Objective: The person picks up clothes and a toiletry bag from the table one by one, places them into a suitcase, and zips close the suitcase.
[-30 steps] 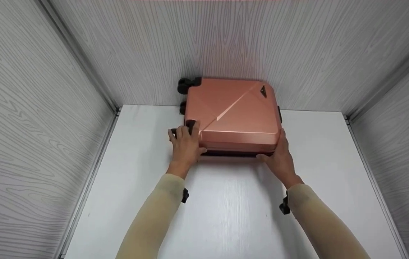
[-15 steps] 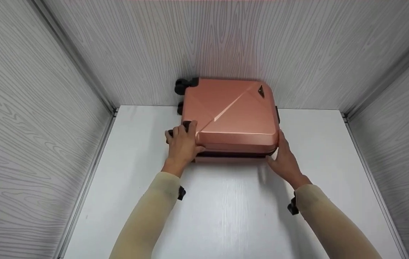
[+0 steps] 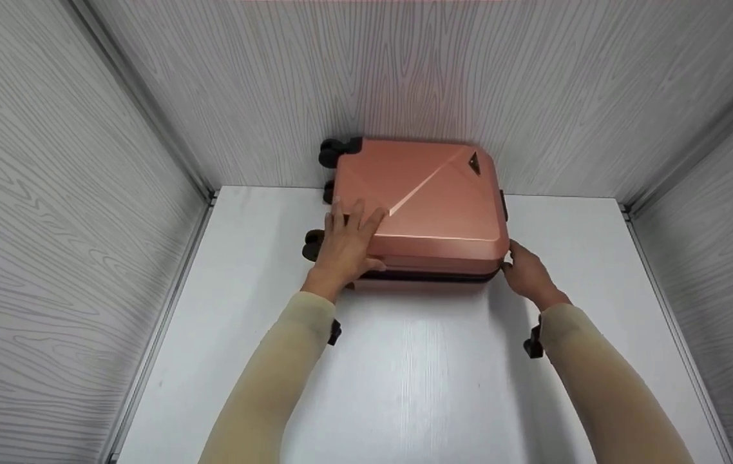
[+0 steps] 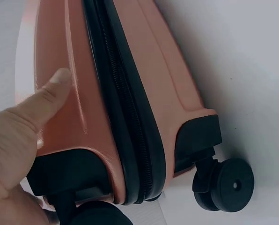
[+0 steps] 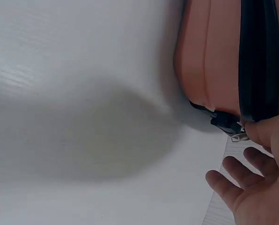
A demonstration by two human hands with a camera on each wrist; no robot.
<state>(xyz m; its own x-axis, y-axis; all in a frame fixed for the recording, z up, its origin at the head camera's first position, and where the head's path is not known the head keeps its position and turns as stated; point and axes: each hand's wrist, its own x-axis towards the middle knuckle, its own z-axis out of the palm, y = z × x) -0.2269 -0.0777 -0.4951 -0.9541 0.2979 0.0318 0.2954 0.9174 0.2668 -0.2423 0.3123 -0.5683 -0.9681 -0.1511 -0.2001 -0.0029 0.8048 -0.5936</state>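
Note:
A rose-pink hard-shell suitcase (image 3: pixel 431 193) lies flat with its wheels (image 3: pixel 331 153) toward the left. My left hand (image 3: pixel 345 248) rests on its near left corner, fingers spread over the top and thumb (image 4: pixel 53 93) against the near side. Below that thumb, the left wrist view shows a black zipper (image 4: pixel 125 98) running round the shell. At the near right corner, my right hand (image 3: pixel 529 274) pinches a small metal zipper pull (image 5: pixel 239 138), its other fingers (image 5: pixel 223 187) loosely bent. Part of the pinch is hidden.
The suitcase sits on a white tabletop (image 3: pixel 418 374), against a grey wood-grain back panel (image 3: pixel 263 96). Similar panels stand at the left (image 3: pixel 51 225) and right (image 3: pixel 721 258). A black triangular badge (image 3: pixel 475 163) marks the far right corner of the lid.
My left hand has shifted inward and spread its fingers over the lid. My right hand has moved from the near edge round to the right end, at the zipper. The suitcase stays in place.

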